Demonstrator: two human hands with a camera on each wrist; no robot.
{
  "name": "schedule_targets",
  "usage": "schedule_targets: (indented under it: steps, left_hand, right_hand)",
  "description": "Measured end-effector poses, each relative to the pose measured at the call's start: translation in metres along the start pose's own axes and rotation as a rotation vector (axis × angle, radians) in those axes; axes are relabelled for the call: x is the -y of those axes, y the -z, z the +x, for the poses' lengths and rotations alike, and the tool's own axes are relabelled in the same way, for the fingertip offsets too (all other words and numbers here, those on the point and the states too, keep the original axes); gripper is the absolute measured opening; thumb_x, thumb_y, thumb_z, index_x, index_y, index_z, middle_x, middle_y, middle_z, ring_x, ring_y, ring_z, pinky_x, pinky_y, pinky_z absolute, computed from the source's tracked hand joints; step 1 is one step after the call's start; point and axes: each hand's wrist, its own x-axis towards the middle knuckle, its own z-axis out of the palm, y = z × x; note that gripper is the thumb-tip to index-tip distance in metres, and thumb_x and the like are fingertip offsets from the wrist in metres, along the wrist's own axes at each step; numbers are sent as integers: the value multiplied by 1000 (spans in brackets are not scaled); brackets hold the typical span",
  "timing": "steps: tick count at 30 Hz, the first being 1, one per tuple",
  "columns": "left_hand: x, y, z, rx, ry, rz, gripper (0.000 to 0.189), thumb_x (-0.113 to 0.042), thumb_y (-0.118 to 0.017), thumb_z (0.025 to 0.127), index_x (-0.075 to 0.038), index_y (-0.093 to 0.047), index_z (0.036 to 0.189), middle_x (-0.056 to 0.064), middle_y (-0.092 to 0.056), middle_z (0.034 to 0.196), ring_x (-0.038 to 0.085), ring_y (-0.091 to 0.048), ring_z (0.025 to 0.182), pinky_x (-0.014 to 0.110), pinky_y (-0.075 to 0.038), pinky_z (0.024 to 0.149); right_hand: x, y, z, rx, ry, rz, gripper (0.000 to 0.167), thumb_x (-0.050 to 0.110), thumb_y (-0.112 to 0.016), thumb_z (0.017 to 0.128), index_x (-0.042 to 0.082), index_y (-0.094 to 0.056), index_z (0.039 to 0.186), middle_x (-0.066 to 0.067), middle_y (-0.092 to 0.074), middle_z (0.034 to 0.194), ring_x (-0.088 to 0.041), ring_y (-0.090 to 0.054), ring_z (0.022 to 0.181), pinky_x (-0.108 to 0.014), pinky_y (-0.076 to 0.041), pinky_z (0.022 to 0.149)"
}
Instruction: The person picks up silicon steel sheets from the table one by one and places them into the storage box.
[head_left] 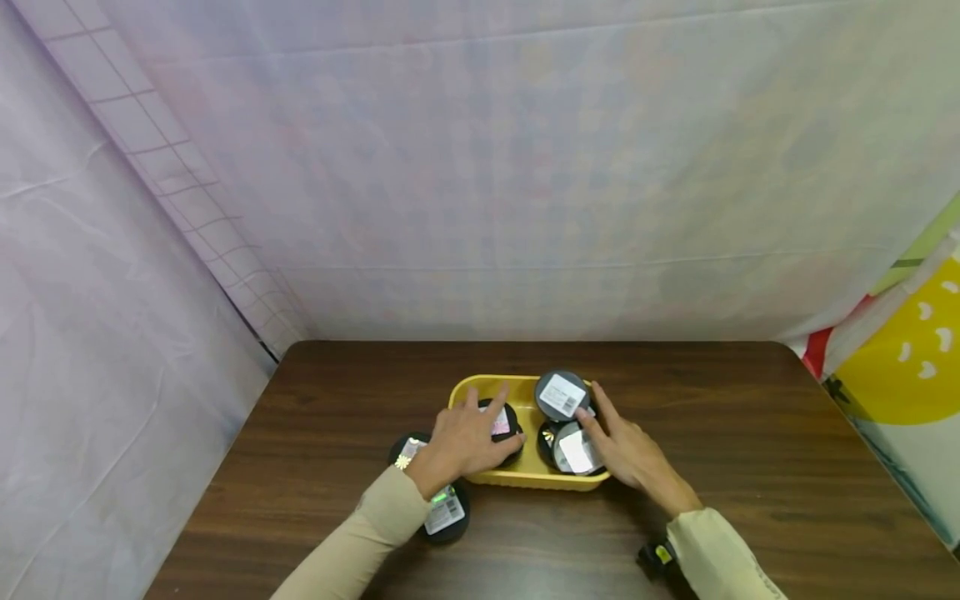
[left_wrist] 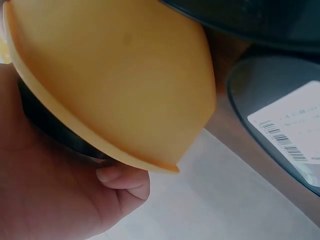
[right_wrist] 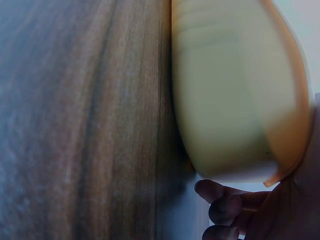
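A yellow plastic basket [head_left: 517, 479] holds several flat round black cases with labels. My left hand [head_left: 465, 437] reaches over its left end, thumb and fingers spread around a black case [head_left: 501, 422]. In the left wrist view, that dark case shows between palm and rim, with a bent finger outside the rim. At the right end, my right hand [head_left: 633, 450] holds a grey-topped round case [head_left: 561, 395] at its right edge, thumb on its lower side. Below it lies a case with a shiny label [head_left: 577, 452]. In the right wrist view, other fingers [right_wrist: 227, 210] curl outside the basket's end.
Two more round cases lie on the brown wooden table [head_left: 337, 433] left of the basket, partly under my left wrist; the nearer one [head_left: 445, 515] has a white barcode label. A small black object [head_left: 655, 558] is by my right sleeve. White cloth [head_left: 480, 167] hangs behind.
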Motion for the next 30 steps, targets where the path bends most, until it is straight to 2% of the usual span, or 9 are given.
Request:
schedule_targets:
  steps: [5,7,14,20,27,30]
  left_hand:
    - [-4,-4,3,-3,-5,31,84,-73,-44,90,-29,-25,158,21,-48,134,28,-61,92,42,-50,72]
    - [-6,-5,3,6,-4,26,85,-74,-44,89,-28,-24,159,20,-49,135,27,-61,93,42,-50,73]
    - [-13,-10,3,46,9,-5,88,-74,-43,90,-27,-19,160,22,-44,144,34,-60,109,46,-48,87]
    - [-18,-12,3,57,10,-35,90,-73,-46,90,-22,-20,160,24,-42,147,36,-57,118,48,-46,93]
    - [-21,-11,3,62,7,-8,92,-75,-44,89,-21,-21,160,24,-43,146,34,-58,117,47,-49,87]
    - [-22,-11,4,70,7,-8,92,-75,-44,89,-21,-20,160,24,-42,148,35,-58,119,47,-48,88]
  right_hand:
    - [-1,1,0,3,-6,0,78,66,-21,101,21,-4,161,-34,-41,146,-57,-47,124,-66,-40,95]
    - [-1,1,0,1,-5,0,77,66,-21,101,21,-4,161,-34,-41,146,-57,-48,124,-66,-40,95]
    - [-1,1,-1,-1,-9,-1,76,66,-21,101,23,-3,161,-34,-42,145,-56,-48,124,-66,-40,95]
    - [-1,1,-2,10,-19,5,78,67,-19,100,23,-2,161,-34,-41,146,-56,-46,126,-66,-39,96]
    - [0,1,-2,10,-21,9,77,68,-19,100,23,-2,161,-33,-40,147,-56,-45,126,-66,-39,96]
    - [1,1,-2,8,-21,10,77,67,-19,100,23,-2,161,-33,-40,147,-57,-45,126,-67,-39,96]
